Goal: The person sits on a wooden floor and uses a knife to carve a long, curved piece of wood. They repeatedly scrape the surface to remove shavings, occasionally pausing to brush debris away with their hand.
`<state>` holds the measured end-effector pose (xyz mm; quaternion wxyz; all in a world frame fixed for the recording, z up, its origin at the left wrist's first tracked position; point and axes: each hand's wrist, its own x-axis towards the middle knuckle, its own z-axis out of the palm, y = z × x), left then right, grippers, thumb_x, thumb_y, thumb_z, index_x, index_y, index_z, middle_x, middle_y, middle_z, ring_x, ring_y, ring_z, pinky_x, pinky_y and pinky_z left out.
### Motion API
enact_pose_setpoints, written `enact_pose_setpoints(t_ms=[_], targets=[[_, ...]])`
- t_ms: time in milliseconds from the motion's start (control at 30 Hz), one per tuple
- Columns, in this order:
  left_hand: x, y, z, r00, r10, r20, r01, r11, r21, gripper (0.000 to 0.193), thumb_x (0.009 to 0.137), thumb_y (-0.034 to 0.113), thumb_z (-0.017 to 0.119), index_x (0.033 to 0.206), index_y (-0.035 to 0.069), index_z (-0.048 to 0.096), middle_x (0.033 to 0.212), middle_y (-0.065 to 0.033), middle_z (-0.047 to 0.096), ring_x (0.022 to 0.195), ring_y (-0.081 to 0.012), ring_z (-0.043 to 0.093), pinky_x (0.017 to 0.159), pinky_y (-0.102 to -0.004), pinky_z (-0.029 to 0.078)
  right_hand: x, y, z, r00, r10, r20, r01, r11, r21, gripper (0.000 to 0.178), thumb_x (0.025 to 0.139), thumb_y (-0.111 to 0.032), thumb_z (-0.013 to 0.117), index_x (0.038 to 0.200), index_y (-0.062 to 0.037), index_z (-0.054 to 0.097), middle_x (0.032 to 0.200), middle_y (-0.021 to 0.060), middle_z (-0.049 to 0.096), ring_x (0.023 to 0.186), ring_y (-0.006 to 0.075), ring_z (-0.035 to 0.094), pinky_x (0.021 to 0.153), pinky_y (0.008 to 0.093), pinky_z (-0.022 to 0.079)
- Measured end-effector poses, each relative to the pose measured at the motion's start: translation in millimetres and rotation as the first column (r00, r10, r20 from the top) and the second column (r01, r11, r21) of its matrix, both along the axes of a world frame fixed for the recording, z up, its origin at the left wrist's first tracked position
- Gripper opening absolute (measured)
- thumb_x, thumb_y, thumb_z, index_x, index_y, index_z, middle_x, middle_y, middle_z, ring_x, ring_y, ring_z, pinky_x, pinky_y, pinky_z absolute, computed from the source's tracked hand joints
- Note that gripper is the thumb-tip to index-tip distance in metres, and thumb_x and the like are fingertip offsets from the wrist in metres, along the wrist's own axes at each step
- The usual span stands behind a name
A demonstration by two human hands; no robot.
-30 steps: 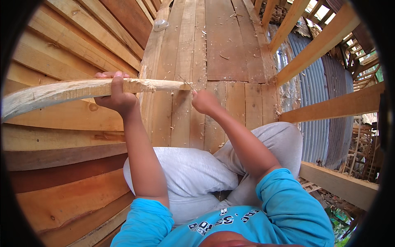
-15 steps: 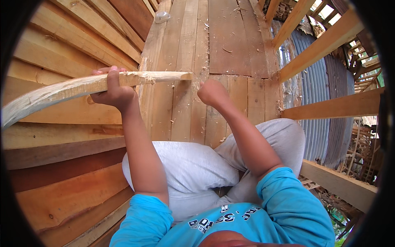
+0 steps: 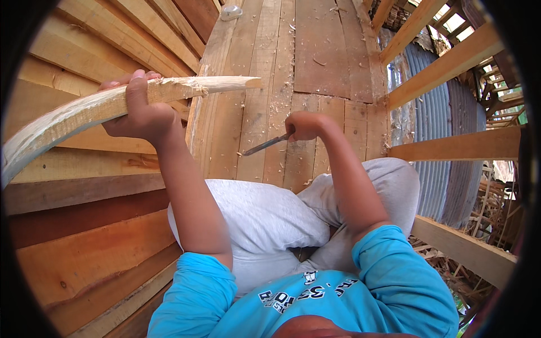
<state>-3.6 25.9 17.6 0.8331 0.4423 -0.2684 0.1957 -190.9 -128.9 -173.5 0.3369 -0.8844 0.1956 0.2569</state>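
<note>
My left hand (image 3: 141, 110) is wrapped round a long, curved piece of pale wood (image 3: 67, 115). The wood runs out of view at the left rim. Its far end, thinner and cut rough, points right above the floor, with shaved fibres near my fingers. My right hand (image 3: 304, 125) is closed round the handle of a knife (image 3: 265, 146), most of the handle being hidden in the fist. The narrow dark blade points left and toward me, below the wood and apart from it.
Wood shavings lie scattered over the plank floor (image 3: 256, 129). A plank wall (image 3: 84, 186) rises close on my left. Slanting wooden rails (image 3: 451, 145) stand on the right, with corrugated metal sheet (image 3: 431, 107) beyond. A small clear container (image 3: 231, 12) sits far off.
My left hand and the wood have risen and tilted, the free end lifting farther from me. My right wrist has turned, and the knife blade now shows, pointing left and toward me.
</note>
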Motion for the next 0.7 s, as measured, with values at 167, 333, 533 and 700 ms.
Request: enact_pose_setpoints(t_ms=[167, 333, 533, 700], targets=[[3.0, 8.4, 4.1, 1.000, -0.024, 0.003, 0.024, 0.999, -0.036, 0.017, 0.070, -0.006, 0.060, 0.081, 0.001, 0.049, 0.067, -0.0076, 0.052, 0.055, -0.0192, 0.057, 0.057, -0.0362, 0.055, 25.7, 32.9, -40.4, 0.998, -0.042, 0.040, 0.044, 0.998, -0.052, 0.020, 0.082, -0.017, 0.077, 0.097, -0.0050, 0.072, 0.097, 0.0162, 0.072, 0.092, 0.0323, 0.069, 0.077, 0.0412, 0.053], [1.4, 12.8, 9.7, 0.998, -0.023, -0.052, 0.019, 0.996, -0.084, 0.022, 0.070, -0.007, 0.059, 0.088, 0.001, 0.048, 0.074, -0.0085, 0.051, 0.056, -0.0194, 0.055, 0.056, -0.0373, 0.054, 7.0, -21.7, -47.1, 0.721, -0.588, 0.368, 0.686, 0.681, -0.256, 0.023, 0.081, -0.019, 0.079, 0.097, -0.0044, 0.072, 0.096, 0.0200, 0.071, 0.093, 0.0341, 0.068, 0.079, 0.0430, 0.052], [3.4, 18.7, 12.4, 0.997, -0.057, -0.059, 0.052, 0.995, -0.084, 0.026, 0.069, -0.007, 0.059, 0.091, 0.001, 0.047, 0.077, -0.0085, 0.050, 0.056, -0.0194, 0.054, 0.056, -0.0375, 0.052, 14.8, -2.1, -33.2, 0.910, -0.278, 0.309, 0.267, 0.961, 0.076, 0.026, 0.077, -0.013, 0.082, 0.099, -0.0050, 0.072, 0.093, 0.0145, 0.072, 0.087, 0.0284, 0.068, 0.079, 0.0392, 0.052], [3.8, 18.6, 11.9, 0.994, -0.075, -0.076, 0.068, 0.994, -0.086, 0.026, 0.069, -0.006, 0.060, 0.092, 0.001, 0.048, 0.075, -0.0095, 0.051, 0.057, -0.0198, 0.053, 0.056, -0.0383, 0.052, 26.3, 18.7, -58.2, 0.872, -0.307, 0.380, 0.301, 0.950, 0.076, 0.027, 0.074, -0.015, 0.083, 0.097, -0.0049, 0.074, 0.091, 0.0161, 0.073, 0.090, 0.0324, 0.069, 0.080, 0.0409, 0.053]])
